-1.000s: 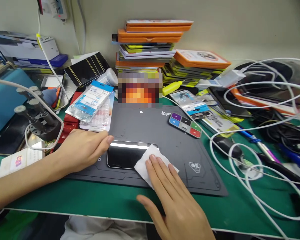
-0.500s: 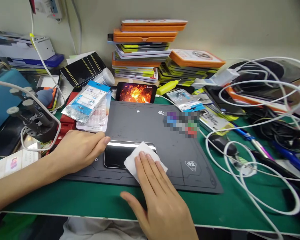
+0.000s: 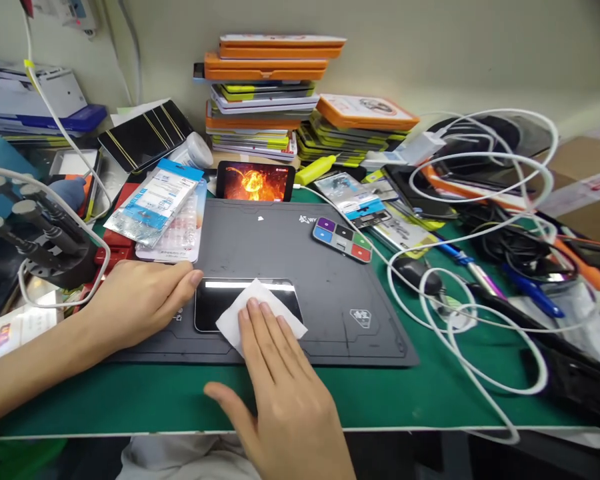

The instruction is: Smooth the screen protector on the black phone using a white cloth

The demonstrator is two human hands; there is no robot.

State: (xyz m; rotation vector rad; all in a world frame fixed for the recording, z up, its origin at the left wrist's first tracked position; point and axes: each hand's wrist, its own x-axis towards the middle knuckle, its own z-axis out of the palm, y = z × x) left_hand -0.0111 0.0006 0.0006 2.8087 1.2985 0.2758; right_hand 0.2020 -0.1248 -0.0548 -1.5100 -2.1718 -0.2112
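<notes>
A phone with a dark, glossy screen lies face up on the grey work mat. My right hand presses a white wipe flat on the screen with outstretched fingers, the thumb spread out to the left. The wipe covers the middle and right of the screen, its right corner reaching the phone's right edge. On the left, my left hand is curled closed, knuckles up, with its thumb tip at the phone's upper left corner. Its other fingertips are hidden.
Behind the mat a second phone shows a fiery picture. A device with coloured squares lies on the mat's right. White cables loop at right; a screwdriver stand is left. Stacked boxes stand at the back.
The wipe and my right hand have slid left across the phone's screen. My left hand keeps its place beside the phone. The whole view has turned a little to the right.
</notes>
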